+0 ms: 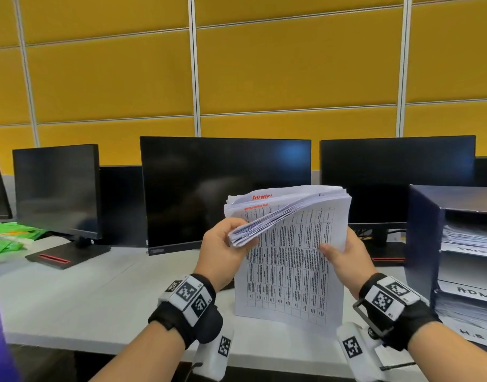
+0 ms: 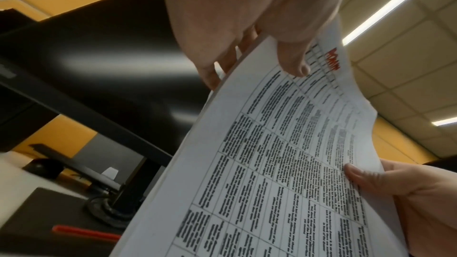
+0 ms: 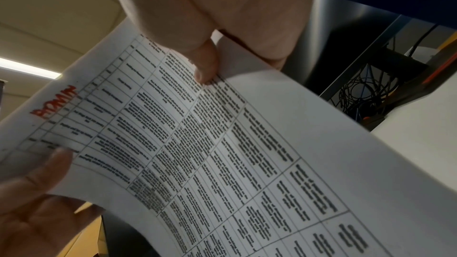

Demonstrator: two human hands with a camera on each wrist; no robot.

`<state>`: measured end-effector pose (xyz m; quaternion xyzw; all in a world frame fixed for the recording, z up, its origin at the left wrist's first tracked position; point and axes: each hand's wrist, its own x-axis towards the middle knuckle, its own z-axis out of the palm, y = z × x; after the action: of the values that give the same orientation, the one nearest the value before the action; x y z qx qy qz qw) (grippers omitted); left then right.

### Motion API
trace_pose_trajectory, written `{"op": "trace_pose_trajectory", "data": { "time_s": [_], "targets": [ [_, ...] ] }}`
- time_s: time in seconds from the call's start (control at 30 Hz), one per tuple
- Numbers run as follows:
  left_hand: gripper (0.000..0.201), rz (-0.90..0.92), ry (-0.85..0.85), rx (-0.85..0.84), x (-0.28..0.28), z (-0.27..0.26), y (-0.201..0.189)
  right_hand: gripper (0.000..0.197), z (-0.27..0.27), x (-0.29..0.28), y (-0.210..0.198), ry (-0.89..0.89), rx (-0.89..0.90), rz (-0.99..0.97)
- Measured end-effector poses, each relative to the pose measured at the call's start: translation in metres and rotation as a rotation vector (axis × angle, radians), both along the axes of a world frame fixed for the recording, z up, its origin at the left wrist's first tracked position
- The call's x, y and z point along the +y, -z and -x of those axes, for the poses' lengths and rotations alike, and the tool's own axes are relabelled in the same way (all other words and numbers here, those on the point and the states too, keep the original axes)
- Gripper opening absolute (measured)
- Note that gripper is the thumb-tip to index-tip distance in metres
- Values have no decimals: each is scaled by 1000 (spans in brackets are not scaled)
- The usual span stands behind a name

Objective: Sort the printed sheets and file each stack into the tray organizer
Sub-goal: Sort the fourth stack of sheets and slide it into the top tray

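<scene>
Printed sheets [image 1: 289, 260] held upright over the desk [image 1: 99, 293]: left hand [image 1: 223, 252] grips the bent-back top corners, right hand [image 1: 347, 257] pinches the right edge, thumb in front. Head view alone shows the tray organizer [image 1: 421, 244] right of the right fingers; wrist views alone show fingers behind the paper.

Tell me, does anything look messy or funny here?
Nothing is spilled or broken. The sheets stand on end on the desk, their top corners bent over and fanned by the left hand while the right hand steadies them. Green packets lie in a loose heap at far left.
</scene>
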<state>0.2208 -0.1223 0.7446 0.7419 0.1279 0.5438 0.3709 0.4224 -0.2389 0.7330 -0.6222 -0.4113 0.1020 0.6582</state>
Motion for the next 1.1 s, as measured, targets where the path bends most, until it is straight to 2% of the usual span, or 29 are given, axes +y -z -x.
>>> {"op": "trace_pose_trajectory", "data": {
  "time_s": [0.1,0.23,0.27,0.4,0.5,0.6,0.63,0.73,0.77,0.87,1.0,1.1],
  "targets": [
    [28,97,25,1,9,-2,5,38,-3,-1,0,-27,-3,-1],
    [32,87,-212,12,19,-7,9,35,-6,-2,2,-68,-21,-10],
    [35,88,-220,0,21,-8,10,36,-7,-2,2,-74,-26,-10],
    [39,164,11,83,30,-10,13,38,-12,-1,2,-92,-42,-2],
    [33,191,37,127,33,-14,15,36,-15,1,2,-110,-46,1],
    [21,254,29,90,33,-19,15,36,-18,4,4,-135,-44,-24],
    [20,298,28,72,34,-19,15,43,-18,3,5,-159,-29,-53],
    [18,393,38,24,37,-18,16,83,-16,1,5,-241,72,-121],
    [19,401,45,16,39,-17,17,86,-16,1,5,-257,94,-126],
    [23,390,40,10,41,-14,18,81,-15,2,6,-268,150,-136],
    [25,351,43,35,43,-10,19,45,-11,2,4,-208,191,-152],
    [27,345,62,48,44,-6,19,33,-10,-1,2,-164,154,-150]
  ]
}}
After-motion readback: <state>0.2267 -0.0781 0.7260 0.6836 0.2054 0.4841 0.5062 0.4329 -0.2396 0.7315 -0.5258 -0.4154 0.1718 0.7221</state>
